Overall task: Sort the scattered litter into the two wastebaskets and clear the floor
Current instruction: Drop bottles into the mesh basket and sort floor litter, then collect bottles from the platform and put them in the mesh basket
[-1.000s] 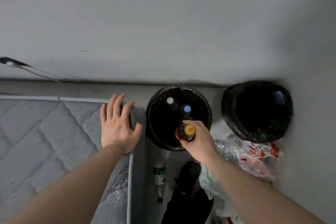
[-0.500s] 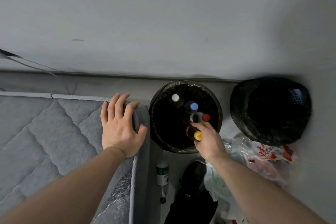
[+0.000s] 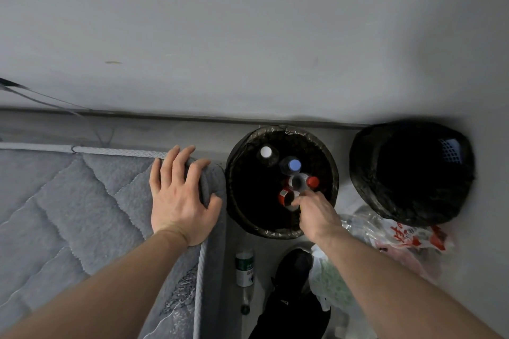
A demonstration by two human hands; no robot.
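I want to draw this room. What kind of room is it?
Probably a bedroom corner: a quilted mattress lies low by the wall, beside two lined bins, with bags of litter on the floor.

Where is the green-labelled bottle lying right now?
In the head view the green-labelled bottle lies on the floor, low and centre, between the mattress edge and a black shoe, just below the left wastebasket.

A bedroom: quilted mattress [image 3: 68, 201] against a plain wall [image 3: 248, 36].
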